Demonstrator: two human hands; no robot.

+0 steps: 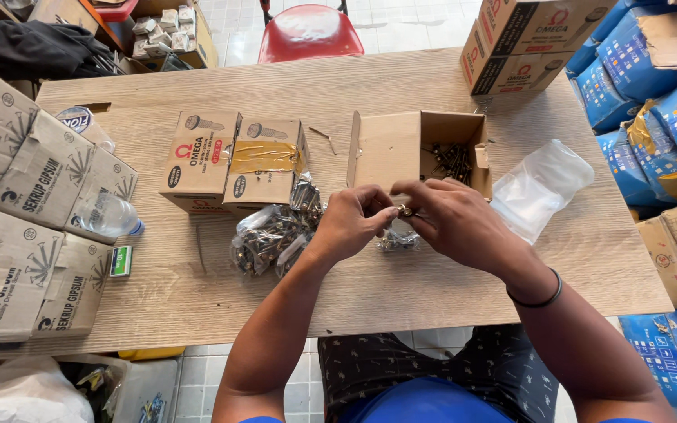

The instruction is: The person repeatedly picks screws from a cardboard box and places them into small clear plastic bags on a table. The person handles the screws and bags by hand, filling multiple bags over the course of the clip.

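Your two hands meet at the centre of the frame, just above a wooden table point(464, 290). Your left hand point(352, 222) and your right hand point(452, 219) come together with fingertips touching, both pinched on a small metal piece point(406, 210) held between them. It is too small to tell exactly what kind of fastener it is. A dark band circles your right wrist.

Directly below your hands on the table lies a small clear bag of metal pieces point(397, 240). To the left of it, near your left hand, sits a larger heap of clear bags filled with screws point(272, 235).

Just behind your hands, toward the top of the frame, stands an open cardboard box point(401, 145) with its flap raised and loose dark screws point(452, 160) in its right half. To the left of that box are two closed cardboard boxes point(233, 160) side by side, one sealed with yellowish tape. To the right of your right hand lies an empty clear plastic bag point(538, 188).

At the left edge of the frame, brown cartons point(25, 211) are stacked, with a clear plastic bottle point(111, 215) lying beside them and a small green packet point(121, 261) just below it. In the upper right stand more cardboard boxes point(519, 47), and blue sacks point(636, 94) fill the right edge. A red chair point(309, 31) shows at top centre.
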